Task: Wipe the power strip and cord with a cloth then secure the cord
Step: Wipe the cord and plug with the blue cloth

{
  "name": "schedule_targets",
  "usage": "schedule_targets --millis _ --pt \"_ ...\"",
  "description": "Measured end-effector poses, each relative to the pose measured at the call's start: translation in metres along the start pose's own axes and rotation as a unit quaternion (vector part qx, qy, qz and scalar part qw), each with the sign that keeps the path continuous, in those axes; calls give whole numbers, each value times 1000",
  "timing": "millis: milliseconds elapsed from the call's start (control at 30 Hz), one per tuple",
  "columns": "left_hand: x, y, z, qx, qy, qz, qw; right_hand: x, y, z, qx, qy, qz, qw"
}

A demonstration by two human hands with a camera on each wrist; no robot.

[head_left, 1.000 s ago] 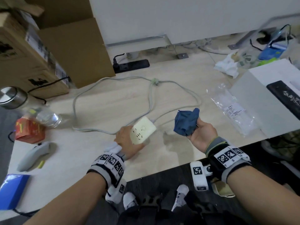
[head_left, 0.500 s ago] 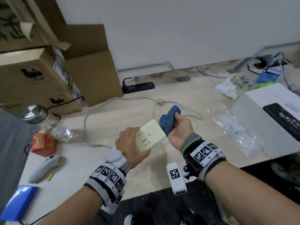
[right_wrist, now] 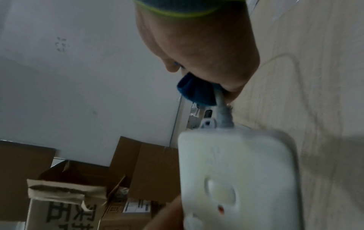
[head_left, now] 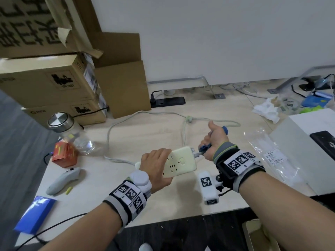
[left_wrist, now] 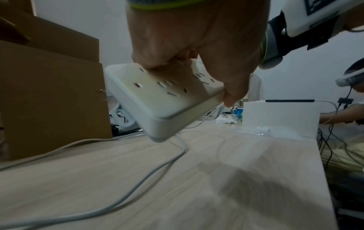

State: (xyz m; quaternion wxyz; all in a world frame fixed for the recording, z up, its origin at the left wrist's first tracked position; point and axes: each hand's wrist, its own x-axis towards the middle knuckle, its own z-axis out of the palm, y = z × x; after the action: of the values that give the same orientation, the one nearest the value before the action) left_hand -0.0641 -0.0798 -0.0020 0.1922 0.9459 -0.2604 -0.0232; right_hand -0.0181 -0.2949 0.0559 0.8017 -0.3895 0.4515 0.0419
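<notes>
Cloth now off the power strip in the left grip, right grip clamped round cord at its exit: cord-wiping starting.

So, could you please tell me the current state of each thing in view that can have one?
power strip: lifted off the desk, gripped by the left hand
cord: wrapped in the cloth where it leaves the strip; the rest lies loose on the desk
cloth: bunched around the cord in the right hand
glass jar: upright, lid on
top cardboard box: flaps open
</notes>
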Motion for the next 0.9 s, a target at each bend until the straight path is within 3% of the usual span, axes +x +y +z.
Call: schedule_targets --millis 300,400,533,700,767,900 --pt "-23 -40 10 -6 -104 -35 994 13 -30 -12 29 7 -42 999" --pt "-27 -38 14 -84 -60 -75 992 12 -24 -5 87 -73 -70 991" --pt "-20 -24 21 -169 -8 -105 980 3 -4 2 140 -225 -57 963" --pt "2 -17 17 -204 2 -139 969 -21 15 4 230 -337 24 913" --pt "5 -17 11 -207 8 -144 968 -23 15 6 189 -320 9 928" --pt "10 -8 2 -162 0 -136 977 -17 22 25 56 -142 -77 985"
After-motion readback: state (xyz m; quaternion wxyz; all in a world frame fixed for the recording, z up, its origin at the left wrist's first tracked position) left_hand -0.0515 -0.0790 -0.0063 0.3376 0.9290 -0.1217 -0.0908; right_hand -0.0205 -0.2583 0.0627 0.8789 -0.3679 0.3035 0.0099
